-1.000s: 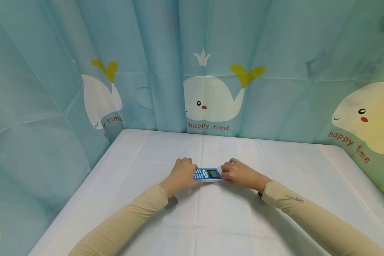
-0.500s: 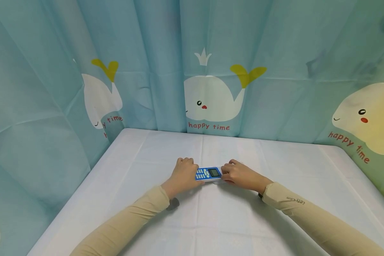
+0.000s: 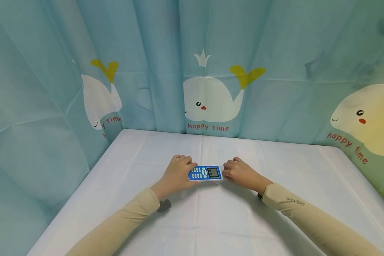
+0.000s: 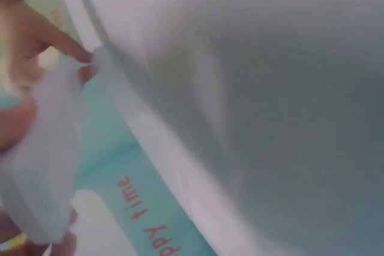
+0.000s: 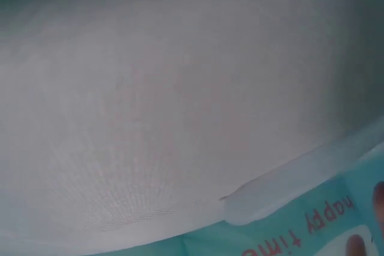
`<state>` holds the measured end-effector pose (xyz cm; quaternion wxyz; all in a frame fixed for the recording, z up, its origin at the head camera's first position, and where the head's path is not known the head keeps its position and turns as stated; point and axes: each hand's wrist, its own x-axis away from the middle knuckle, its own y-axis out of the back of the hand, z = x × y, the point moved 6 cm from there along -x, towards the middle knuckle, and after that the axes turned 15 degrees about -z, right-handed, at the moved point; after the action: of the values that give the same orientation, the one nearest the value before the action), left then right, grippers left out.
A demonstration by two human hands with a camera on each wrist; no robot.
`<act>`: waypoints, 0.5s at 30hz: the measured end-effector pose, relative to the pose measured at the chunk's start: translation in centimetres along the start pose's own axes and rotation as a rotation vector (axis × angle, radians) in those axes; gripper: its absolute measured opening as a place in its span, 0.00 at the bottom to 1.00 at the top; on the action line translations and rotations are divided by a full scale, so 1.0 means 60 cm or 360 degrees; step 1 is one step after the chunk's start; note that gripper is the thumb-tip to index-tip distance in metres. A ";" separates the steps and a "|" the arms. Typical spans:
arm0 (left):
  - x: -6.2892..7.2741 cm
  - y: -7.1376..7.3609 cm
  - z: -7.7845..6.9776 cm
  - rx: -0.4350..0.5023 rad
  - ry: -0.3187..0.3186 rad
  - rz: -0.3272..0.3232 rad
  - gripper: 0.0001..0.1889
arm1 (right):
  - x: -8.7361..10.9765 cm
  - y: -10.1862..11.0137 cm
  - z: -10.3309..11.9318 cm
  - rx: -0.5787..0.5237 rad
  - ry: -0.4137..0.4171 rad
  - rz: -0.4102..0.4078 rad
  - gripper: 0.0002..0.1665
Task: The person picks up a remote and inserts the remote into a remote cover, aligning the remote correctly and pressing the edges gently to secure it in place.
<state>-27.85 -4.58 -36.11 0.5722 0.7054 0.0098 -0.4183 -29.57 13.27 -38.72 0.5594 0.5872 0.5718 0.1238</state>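
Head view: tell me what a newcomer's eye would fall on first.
Probably the blue phone, gripped at its keypad end by the left hand over the white table. The right hand, at the phone's screen end, seems in the left wrist view to pinch whitish film. Next comes the middle whale on the curtain behind.

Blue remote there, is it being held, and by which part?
The left hand grips the remote by its keypad end. The right hand pinches a whitish thing near the screen end, too blurred to name.
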 end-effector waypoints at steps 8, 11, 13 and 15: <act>0.008 0.018 0.006 0.0055 -0.0057 -0.0213 0.29 | -0.003 0.020 -0.024 -0.0217 -0.0390 -0.0039 0.15; 0.008 0.025 0.003 0.0052 -0.0118 -0.0330 0.29 | -0.012 0.037 -0.029 -0.0456 -0.0605 -0.0092 0.25; 0.006 0.030 -0.001 0.0050 -0.0175 -0.0427 0.30 | -0.022 0.047 -0.026 -0.0556 -0.0660 -0.0091 0.33; 0.003 0.034 -0.007 0.0037 -0.0238 -0.0531 0.31 | -0.031 0.054 -0.020 -0.0591 -0.0661 -0.0064 0.37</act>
<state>-26.48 -5.02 -34.60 0.4858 0.6675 0.0791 -0.5588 -29.40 13.30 -34.81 0.7650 0.4758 0.4241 0.0924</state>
